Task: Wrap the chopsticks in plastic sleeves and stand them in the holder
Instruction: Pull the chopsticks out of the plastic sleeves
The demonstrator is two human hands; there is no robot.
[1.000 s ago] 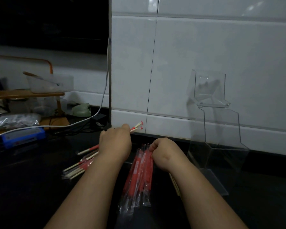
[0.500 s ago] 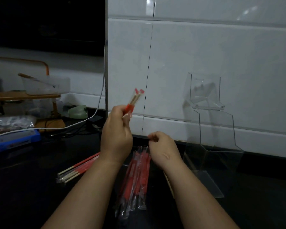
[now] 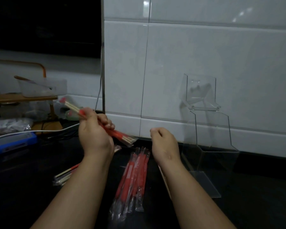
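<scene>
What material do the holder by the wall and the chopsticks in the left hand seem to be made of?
Holder: probably clear acrylic, glossy; the tiles show through it and its bent edges catch light. Chopsticks: likely pale bamboo or wood, matte, with a red middle band; they look already sleeved in thin clear plastic, though blur leaves that open.

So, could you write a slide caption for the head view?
Left hand grips chopsticks; right hand is empty beside the clear holder.

Sleeves [image 3: 133, 177] lie on the worktop [image 3: 254, 204] between both forearms — holder [image 3: 205, 138] right, against the wall; loose chopsticks [image 3: 65, 175] left.
</scene>
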